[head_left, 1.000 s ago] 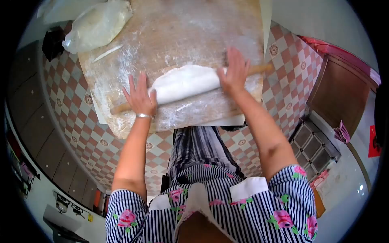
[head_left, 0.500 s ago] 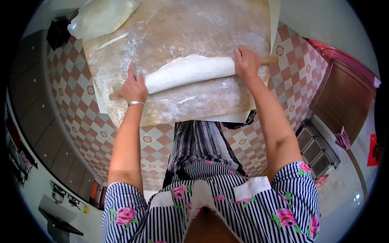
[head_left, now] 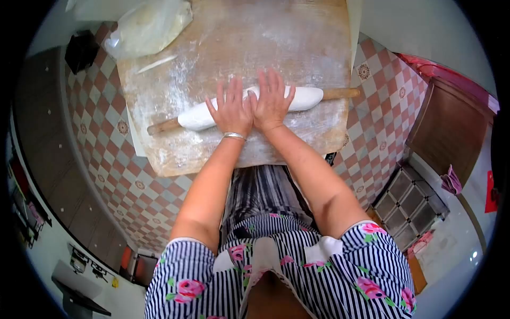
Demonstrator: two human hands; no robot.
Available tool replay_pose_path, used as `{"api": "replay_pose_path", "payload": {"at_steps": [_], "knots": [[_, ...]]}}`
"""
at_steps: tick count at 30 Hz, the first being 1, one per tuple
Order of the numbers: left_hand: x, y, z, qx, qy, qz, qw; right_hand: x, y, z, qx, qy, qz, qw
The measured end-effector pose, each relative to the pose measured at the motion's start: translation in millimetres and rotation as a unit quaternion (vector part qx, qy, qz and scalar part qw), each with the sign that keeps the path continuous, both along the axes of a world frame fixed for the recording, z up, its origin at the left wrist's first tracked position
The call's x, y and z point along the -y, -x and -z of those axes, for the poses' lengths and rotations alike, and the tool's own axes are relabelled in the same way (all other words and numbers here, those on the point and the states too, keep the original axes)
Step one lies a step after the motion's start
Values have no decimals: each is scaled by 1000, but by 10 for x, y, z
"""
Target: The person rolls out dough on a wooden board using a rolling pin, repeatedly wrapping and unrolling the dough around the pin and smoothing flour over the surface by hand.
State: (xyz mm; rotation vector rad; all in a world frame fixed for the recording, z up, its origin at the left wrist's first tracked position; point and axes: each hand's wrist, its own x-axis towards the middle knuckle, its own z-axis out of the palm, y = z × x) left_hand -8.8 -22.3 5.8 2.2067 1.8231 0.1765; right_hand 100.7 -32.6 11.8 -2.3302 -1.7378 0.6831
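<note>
Dough (head_left: 197,117) wound round the rolling pin (head_left: 341,93), and both hands are laid on its middle!
The left hand (head_left: 232,109) and right hand (head_left: 272,103) are pictured open, thumbs together, nothing gripped. The roll is borne slantwise by the floured board (head_left: 255,48); the winding looks done, the sheet not yet opened out.

A kitchen or similar room in what looks like a home, with a flour-dusted wooden board (head_left: 297,48) above a patterned tile floor (head_left: 111,95). Dark cabinets (head_left: 42,154) curve along one side, and a brown wooden door or panel (head_left: 451,130) stands near the board's opposite edge.
</note>
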Motion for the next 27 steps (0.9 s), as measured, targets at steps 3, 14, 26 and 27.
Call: {"api": "replay_pose_path", "payload": {"at_steps": [3, 14, 26, 27], "knots": [[-307, 21, 41, -15, -5, 9, 1000, -475, -220, 109, 64, -99, -14, 993], [-836, 392, -138, -52, 14, -14, 998, -661, -1079, 64, 66, -57, 67, 994], [-766, 985, 14, 6, -14, 27, 1000, -327, -1412, 265, 67, -139, 19, 988], [-812, 1020, 22, 36, 4, 22, 999, -427, -1437, 266, 45, -146, 37, 988]]}}
